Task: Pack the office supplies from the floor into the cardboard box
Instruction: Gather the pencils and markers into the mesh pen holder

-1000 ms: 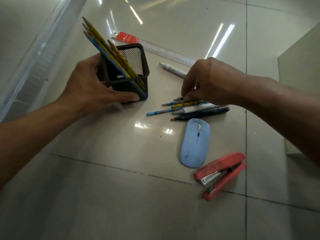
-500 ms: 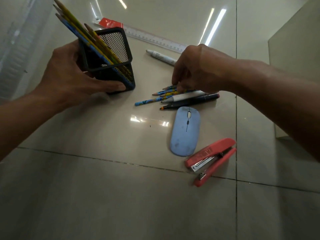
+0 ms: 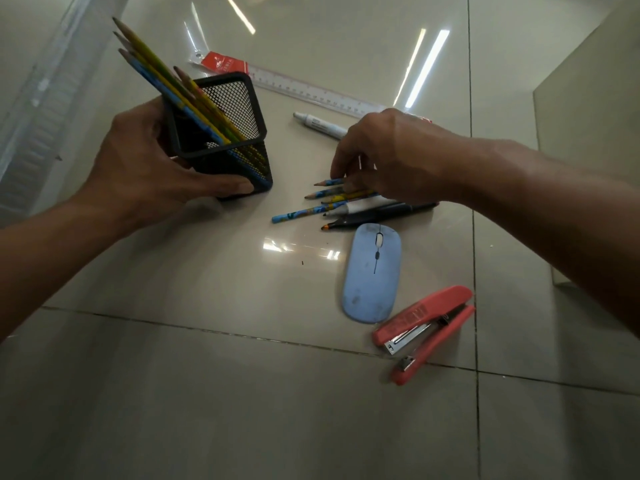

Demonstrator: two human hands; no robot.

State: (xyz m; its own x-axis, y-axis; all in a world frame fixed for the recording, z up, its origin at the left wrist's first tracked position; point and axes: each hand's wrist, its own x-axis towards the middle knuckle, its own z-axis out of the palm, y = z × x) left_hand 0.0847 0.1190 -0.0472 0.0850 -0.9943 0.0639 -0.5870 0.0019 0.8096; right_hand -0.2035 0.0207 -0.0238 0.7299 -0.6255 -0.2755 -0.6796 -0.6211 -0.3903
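Floor: 1 mouse (image 3: 372, 273), 1 stapler (image 3: 425, 329), 1 ruler (image 3: 311, 93).

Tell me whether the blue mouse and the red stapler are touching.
Cannot tell. In the head view the stapler's upper end meets the mouse's lower right edge with no visible gap, but overlap could hide one.

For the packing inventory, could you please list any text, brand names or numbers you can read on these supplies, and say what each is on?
None reads clearly.
Red ruler sleeve: white logo and word, too blurred.
Ruler: scale marks, numbers too small.
White marker: dark print, too small.
Red stapler: embossed lettering on top, illegible.
Blue mouse: no text visible.
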